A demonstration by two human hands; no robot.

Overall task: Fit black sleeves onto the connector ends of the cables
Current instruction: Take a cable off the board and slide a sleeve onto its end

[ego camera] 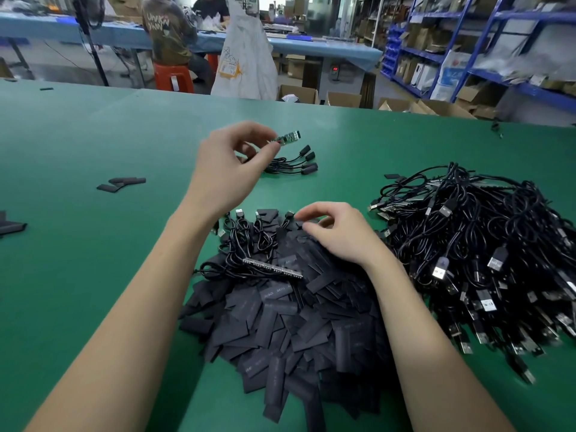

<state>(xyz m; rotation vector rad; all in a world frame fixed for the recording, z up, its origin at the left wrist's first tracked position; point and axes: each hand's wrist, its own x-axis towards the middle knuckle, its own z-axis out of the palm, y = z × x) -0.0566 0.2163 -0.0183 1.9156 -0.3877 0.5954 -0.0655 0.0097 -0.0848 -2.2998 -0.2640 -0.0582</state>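
My left hand point(229, 165) is raised above the green table point(93, 145) and pinches a small green circuit-board connector end point(285, 138) of a cable. Behind it lie three cables with black sleeves fitted point(307, 160). My right hand point(338, 233) rests with curled fingers on the top of a big heap of flat black sleeves point(290, 322); whether it holds one I cannot tell. A small bundle of cables point(249, 244) lies on the heap's far left side. A large pile of black USB cables point(486, 254) sits to the right.
Loose black sleeves point(120, 183) lie on the table at the left, more at the left edge point(11, 226). Beyond the table's far edge stand cardboard boxes point(343, 99), a white sack point(246, 57), blue shelving point(483, 45), and two seated people point(170, 35) at a blue bench.
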